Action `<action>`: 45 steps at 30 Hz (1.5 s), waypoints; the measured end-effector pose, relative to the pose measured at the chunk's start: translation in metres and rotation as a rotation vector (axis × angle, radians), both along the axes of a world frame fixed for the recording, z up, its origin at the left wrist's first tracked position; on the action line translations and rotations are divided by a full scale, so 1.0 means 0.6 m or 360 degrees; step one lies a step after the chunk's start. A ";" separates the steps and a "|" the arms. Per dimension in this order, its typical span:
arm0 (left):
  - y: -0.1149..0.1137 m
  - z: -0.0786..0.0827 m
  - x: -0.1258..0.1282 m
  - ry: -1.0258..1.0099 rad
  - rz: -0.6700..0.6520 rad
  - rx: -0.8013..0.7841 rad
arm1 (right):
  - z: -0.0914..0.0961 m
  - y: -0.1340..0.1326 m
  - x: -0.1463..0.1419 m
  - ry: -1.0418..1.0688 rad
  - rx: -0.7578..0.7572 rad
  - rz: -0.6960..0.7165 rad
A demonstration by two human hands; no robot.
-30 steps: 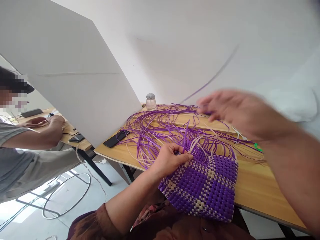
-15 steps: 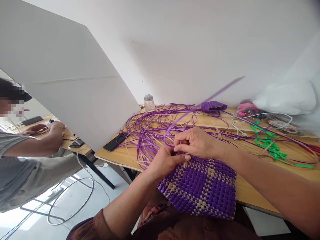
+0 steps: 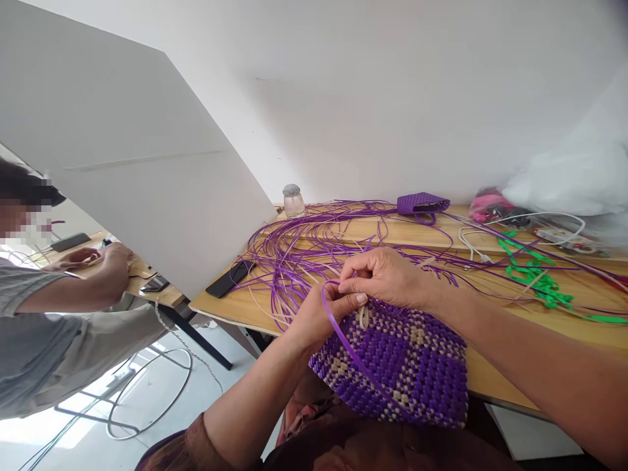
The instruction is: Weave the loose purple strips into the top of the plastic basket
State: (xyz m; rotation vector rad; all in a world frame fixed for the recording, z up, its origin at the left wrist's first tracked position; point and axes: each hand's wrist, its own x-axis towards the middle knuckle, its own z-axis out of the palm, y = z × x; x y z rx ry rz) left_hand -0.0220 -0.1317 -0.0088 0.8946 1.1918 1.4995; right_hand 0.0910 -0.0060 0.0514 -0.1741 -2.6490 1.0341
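Observation:
A purple and beige woven basket (image 3: 387, 366) rests against my lap at the table's front edge, tilted toward me. At its upper left edge my left hand (image 3: 321, 311) is closed, thumb pressed on the weave beside a small beige loop (image 3: 364, 318). My right hand (image 3: 380, 278) meets it there, fingers pinched at a purple plastic strip (image 3: 346, 341). The strip arches over my left hand and hangs down across the basket's front. My fingers hide the spot where the strip enters the weave.
Loose purple and beige strips (image 3: 289, 261) spread over the table behind the basket. A black phone (image 3: 228, 279), a lidded jar (image 3: 293, 201), a small purple woven piece (image 3: 422, 203), green strips (image 3: 540, 281) and a white cable (image 3: 473, 248) lie around. Left, past a partition (image 3: 147, 157), another person (image 3: 73, 288) works.
The purple strip, which pointed up and to the right, now bends over my left hand and hangs down across the basket. Both hands stay close together at the basket's edge.

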 end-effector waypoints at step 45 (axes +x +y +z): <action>0.000 0.011 0.008 0.0003 0.0021 0.0093 | 0.048 0.009 0.073 -0.0582 0.0247 -0.0163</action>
